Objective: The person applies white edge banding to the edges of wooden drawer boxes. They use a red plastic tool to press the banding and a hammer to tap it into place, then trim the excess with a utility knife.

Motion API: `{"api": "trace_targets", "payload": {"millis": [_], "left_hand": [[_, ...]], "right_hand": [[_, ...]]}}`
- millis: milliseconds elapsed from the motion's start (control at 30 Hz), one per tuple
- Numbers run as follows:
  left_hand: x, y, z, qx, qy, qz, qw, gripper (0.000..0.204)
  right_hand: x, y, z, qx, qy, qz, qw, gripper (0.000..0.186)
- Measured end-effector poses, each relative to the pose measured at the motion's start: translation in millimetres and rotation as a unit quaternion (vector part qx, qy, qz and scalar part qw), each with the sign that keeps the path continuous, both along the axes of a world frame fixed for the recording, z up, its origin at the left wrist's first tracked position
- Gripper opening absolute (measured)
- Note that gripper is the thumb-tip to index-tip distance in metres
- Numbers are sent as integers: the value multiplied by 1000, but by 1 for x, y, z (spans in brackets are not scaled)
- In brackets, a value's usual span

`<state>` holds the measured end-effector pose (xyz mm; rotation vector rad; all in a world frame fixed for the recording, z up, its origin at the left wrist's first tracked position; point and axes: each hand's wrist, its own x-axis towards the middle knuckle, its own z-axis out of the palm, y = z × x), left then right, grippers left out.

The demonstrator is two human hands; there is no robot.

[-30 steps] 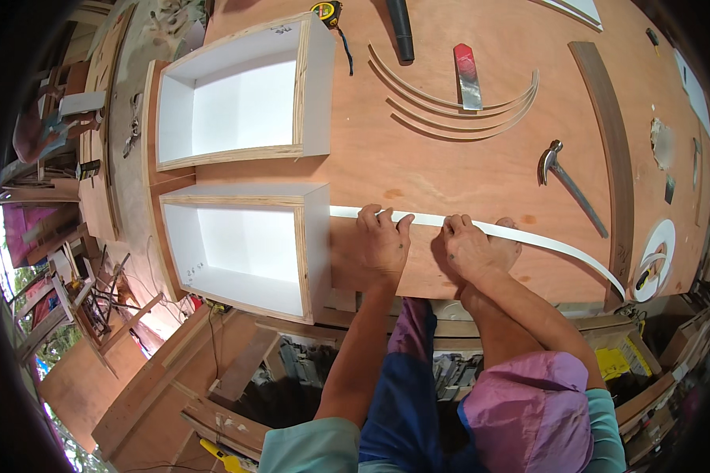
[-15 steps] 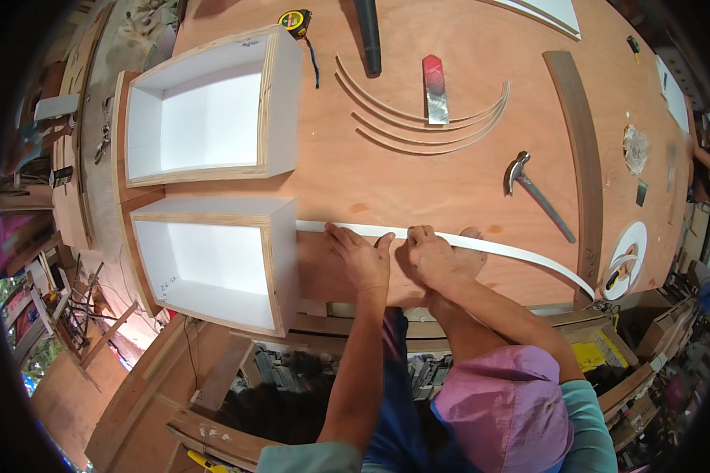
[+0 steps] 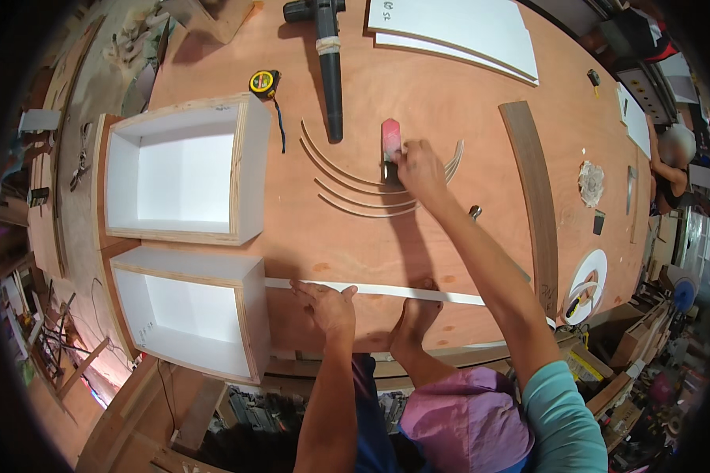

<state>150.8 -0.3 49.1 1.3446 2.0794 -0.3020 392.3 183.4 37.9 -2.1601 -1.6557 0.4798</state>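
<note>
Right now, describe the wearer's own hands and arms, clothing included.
The left hand and right hand are bare, with no gloves and no watch or bracelet visible at either wrist. On the right, a light teal sleeve ends near the elbow; the left sleeve is out of view.

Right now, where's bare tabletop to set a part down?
Two patches: between the curved strips and white strip, left of the right forearm; and between the white panels and right hand, left of the dark plank. Crowded: around the right hand, with the red-tipped piece, and under the left hand.
</note>
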Motion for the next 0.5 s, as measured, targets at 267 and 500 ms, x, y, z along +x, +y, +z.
{"api": "trace_targets", "payload": {"millis": [267,500], "left_hand": [[4,5,1,-2,-16,-47,999,101],[-3,3,3,-36,55,-43,997,100]], "right_hand": [[11,39,-8,-105,61,-96,988,51],[4,-105,60,-44,409,-159,898,25]]}}
